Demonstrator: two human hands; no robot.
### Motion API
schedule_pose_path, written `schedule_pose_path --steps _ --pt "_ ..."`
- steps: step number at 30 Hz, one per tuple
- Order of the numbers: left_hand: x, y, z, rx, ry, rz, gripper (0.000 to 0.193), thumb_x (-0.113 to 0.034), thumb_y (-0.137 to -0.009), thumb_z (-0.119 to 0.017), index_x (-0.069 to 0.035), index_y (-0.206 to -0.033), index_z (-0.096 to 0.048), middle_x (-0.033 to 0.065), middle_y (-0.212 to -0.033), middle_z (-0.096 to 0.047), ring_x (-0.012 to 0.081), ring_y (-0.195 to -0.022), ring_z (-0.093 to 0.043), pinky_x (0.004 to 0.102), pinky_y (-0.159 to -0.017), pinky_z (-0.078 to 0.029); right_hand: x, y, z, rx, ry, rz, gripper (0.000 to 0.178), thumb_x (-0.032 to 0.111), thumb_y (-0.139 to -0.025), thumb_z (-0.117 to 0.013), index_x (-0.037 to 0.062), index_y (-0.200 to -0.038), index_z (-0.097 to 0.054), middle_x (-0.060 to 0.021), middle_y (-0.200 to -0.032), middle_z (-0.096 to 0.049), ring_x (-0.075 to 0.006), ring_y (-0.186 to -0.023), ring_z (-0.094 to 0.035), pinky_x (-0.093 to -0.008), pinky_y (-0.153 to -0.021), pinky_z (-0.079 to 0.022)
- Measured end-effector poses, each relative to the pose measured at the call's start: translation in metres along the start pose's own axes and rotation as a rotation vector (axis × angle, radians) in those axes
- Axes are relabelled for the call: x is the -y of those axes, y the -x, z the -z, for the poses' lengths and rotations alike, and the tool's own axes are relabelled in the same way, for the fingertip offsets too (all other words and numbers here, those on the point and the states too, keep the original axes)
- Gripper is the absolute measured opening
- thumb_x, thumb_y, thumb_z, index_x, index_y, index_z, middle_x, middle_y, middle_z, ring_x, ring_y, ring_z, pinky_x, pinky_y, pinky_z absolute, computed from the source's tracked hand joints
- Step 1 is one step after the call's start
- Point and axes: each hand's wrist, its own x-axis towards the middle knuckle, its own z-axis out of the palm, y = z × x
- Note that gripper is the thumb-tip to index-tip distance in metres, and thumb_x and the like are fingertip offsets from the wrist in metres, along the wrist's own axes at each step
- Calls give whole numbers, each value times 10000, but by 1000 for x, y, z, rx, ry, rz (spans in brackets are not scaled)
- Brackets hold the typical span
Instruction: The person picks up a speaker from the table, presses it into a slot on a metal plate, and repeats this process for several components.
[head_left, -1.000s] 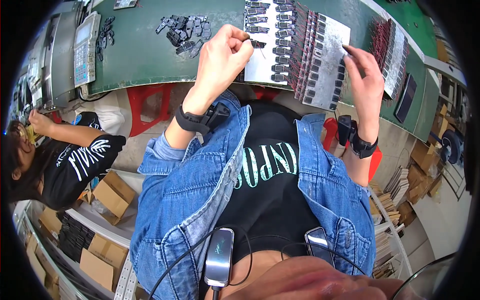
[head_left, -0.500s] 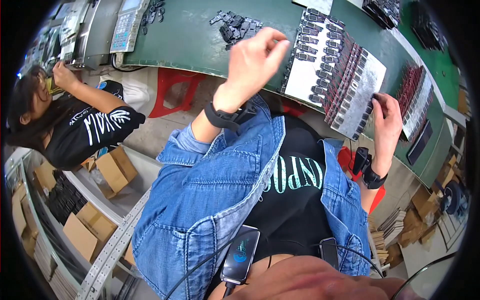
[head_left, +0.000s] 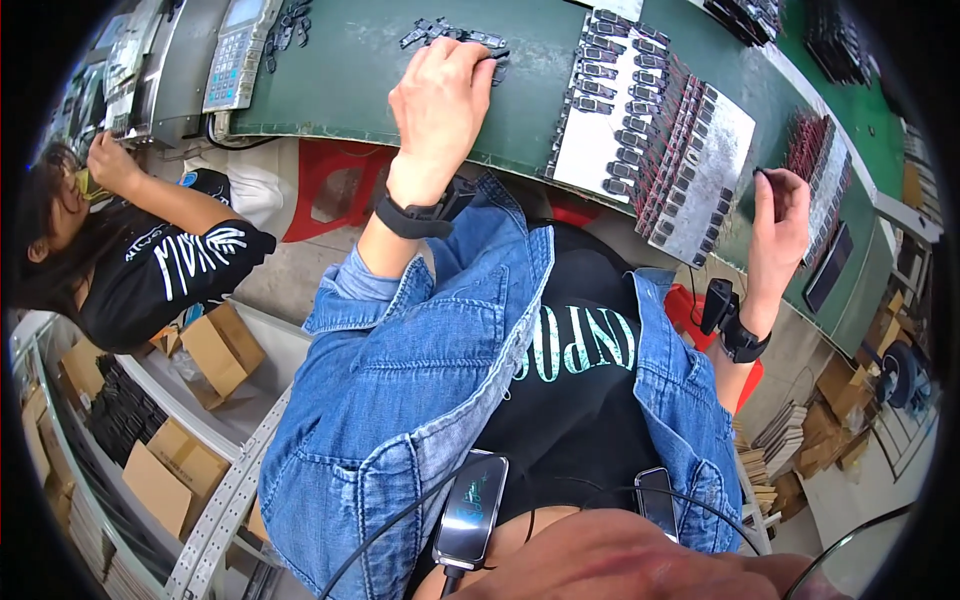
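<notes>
Loose black clips [head_left: 455, 35] under left hand [head_left: 440, 100], metal sheet [head_left: 650, 130] beside, keypad [head_left: 235, 50] left

Blue denim jacket [head_left: 400, 400], faded seams, collar open, sleeves pushed up w/ lighter cuff [head_left: 365, 290] showing on left arm. Under it a black tee [head_left: 570, 410] w/ pale teal lettering across chest. Black wrist strap w/ small black device on left wrist [head_left: 420, 212]; same kind on right wrist [head_left: 735, 330]. Two dark phone-like units [head_left: 470, 512] hang near the chest, thin black cables looping from them. Left hand [head_left: 440, 100] and right hand [head_left: 780, 215] are bare, no gloves.
</notes>
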Motion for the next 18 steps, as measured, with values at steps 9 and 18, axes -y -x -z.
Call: schedule_pose_path --steps 9,18 --pt "-67 5 12 303 610 -95 155 -125 -886 -664 -75 -1027 -703 86 -812 -692 245 -713 -674 341 -652 -533 50 7 -49 443 -558 6 187 85 -960 -619 0 -1123 -652 -26 -1016 -675 -86 -916 -637 -228 -847 -498" --pt "-79 18 -2 557 1136 317 265 -105 -907 -674 -42 -1164 -691 42 -879 -719 81 -806 -664 241 -720 -541 36 7 -71 451 -636 -49 191 83 -938 -648 8 -1113 -669 -14 -973 -685 -77 -861 -640 -216 -789 -521"
